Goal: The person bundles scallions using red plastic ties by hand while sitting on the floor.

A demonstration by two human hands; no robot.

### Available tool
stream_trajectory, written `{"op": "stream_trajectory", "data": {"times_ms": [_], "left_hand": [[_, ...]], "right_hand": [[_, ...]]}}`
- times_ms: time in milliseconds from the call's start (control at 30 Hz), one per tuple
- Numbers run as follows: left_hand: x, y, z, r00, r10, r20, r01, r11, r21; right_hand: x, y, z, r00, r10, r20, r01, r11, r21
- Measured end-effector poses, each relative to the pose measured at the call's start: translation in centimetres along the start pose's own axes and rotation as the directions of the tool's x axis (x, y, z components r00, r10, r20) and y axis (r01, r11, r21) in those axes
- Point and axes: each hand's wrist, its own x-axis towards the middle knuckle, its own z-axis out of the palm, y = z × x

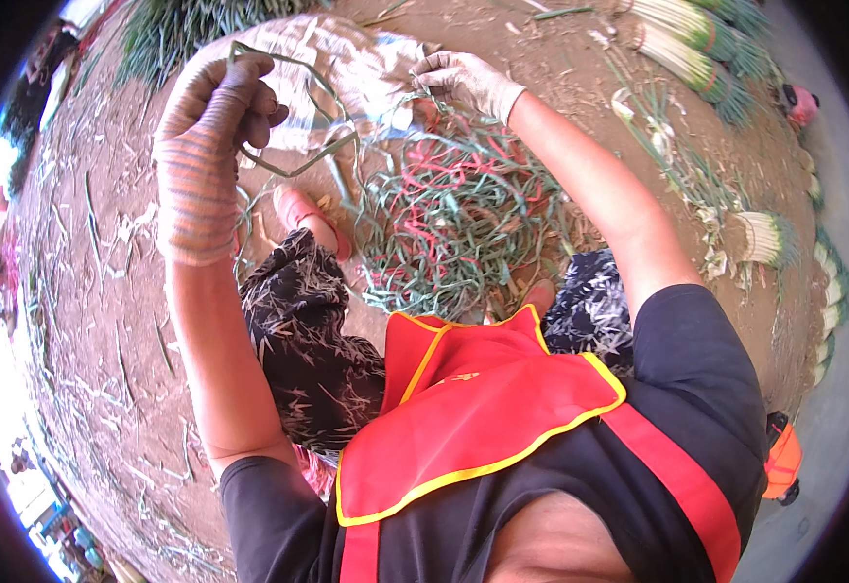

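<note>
My left hand [238, 98], in a striped knit glove with dark-stained fingers, pinches a long green strip [315, 157] that curves out in a loop. Farther right, my right hand [461, 81] wears a pale glove. Its fingertips are closed on a thin greenish strand at the upper edge of a tangled pile. This pile of green and red strips [461, 211] lies on the ground between my feet. Behind both hands a woven sack [329, 80] is spread flat and crumpled.
Leafy green onions [176, 36] are heaped at the upper left. Tied green onion bundles [687, 58] lie at the upper right, with a smaller bundle [763, 239] below them. Loose onion stalks [661, 138] and dry scraps litter the dirt floor [125, 306]. A red apron [468, 423] covers my lap.
</note>
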Motion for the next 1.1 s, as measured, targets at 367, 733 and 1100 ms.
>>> {"op": "stream_trajectory", "data": {"times_ms": [367, 733, 1100], "left_hand": [[3.9, -4.9, 4.1, 0.956, -0.207, 0.208, 0.218, 0.975, -0.034], [2.3, -4.0, 11.7, 0.71, -0.415, 0.569, 0.395, 0.904, 0.166], [5.4, -5.4, 9.2, 0.779, -0.409, 0.475, 0.5, 0.863, -0.076]], "right_hand": [[-12.6, -9.1, 2.5, 0.98, -0.152, 0.131, 0.131, 0.979, 0.157], [-13.8, -10.6, -0.7, 0.92, -0.384, -0.082, 0.392, 0.894, 0.217], [-14.6, -11.5, -7.4, 0.85, -0.289, -0.441, 0.46, 0.815, 0.352]]}}
